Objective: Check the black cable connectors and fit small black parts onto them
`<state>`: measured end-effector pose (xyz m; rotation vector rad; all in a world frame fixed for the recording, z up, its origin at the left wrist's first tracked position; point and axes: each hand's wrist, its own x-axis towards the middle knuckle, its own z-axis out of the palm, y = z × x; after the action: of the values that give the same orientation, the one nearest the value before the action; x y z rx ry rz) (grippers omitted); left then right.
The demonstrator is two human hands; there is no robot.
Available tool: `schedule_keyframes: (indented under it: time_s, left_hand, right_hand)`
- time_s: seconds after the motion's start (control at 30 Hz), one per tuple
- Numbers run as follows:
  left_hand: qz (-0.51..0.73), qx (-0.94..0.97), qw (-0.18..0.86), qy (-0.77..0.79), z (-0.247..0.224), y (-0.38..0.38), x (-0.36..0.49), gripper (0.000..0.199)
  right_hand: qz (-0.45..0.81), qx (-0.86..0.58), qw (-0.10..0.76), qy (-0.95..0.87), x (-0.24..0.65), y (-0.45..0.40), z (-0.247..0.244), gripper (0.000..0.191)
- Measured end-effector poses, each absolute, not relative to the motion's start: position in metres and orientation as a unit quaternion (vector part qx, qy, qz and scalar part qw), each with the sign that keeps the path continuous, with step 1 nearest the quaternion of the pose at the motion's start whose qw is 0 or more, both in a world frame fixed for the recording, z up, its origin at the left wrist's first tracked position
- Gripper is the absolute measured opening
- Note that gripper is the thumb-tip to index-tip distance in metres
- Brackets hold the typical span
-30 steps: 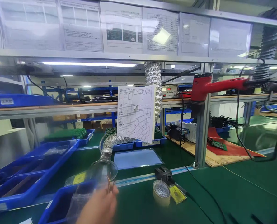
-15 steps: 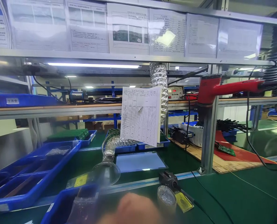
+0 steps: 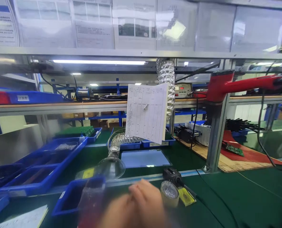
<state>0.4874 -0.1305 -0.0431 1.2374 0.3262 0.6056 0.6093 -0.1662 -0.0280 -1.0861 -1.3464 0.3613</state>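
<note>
At the bottom centre my left hand (image 3: 117,210) and my right hand (image 3: 148,202) are pressed against each other, blurred, with fingers curled together. Whether anything is between them cannot be made out. Just right of my right hand stands a roll of clear tape (image 3: 169,192), beside a black tool stand (image 3: 172,176) and a yellow sponge (image 3: 186,196). To the left of my hands sits a blue bin (image 3: 66,198) with a clear plastic bag (image 3: 91,199) at its right side.
A fume funnel (image 3: 111,167) stands beyond my hands, near a pale blue mat (image 3: 144,158). Divided blue trays (image 3: 67,158) line the left. A red heat gun (image 3: 220,85) hangs by a metal post (image 3: 214,145). A paper form (image 3: 145,114) hangs in the middle.
The view has shifted, showing more of the bench's near left. My hands have come further into view; before, only a blurred hand part showed at the bottom.
</note>
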Motion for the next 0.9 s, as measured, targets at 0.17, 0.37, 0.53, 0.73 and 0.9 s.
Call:
schedule_keyframes:
  time_s: [0.17,0.37,0.53,0.73,0.9]
  left_hand:
    - [0.332,0.487,0.787,0.184,-0.025,-0.136,0.471,0.027]
    - [0.462,0.430,0.771,0.084,0.005,-0.125,0.438,0.013]
    - [0.538,0.393,0.745,0.028,0.034,-0.110,0.424,0.017]
    - [0.640,0.293,0.700,0.121,0.018,-0.050,0.412,0.022]
    - [0.646,0.248,0.701,0.176,-0.003,-0.028,0.392,0.022]
  right_hand:
    - [0.363,-0.410,0.672,-0.498,0.606,-0.172,-0.011,0.034]
    - [0.437,-0.412,0.561,-0.570,0.600,-0.177,-0.027,0.032]
    - [0.599,-0.264,0.437,-0.617,0.565,-0.164,-0.061,0.064]
    - [0.772,-0.192,0.356,-0.491,0.527,-0.163,-0.091,0.050]
    - [0.757,-0.240,0.339,-0.505,0.515,-0.167,-0.091,0.043]
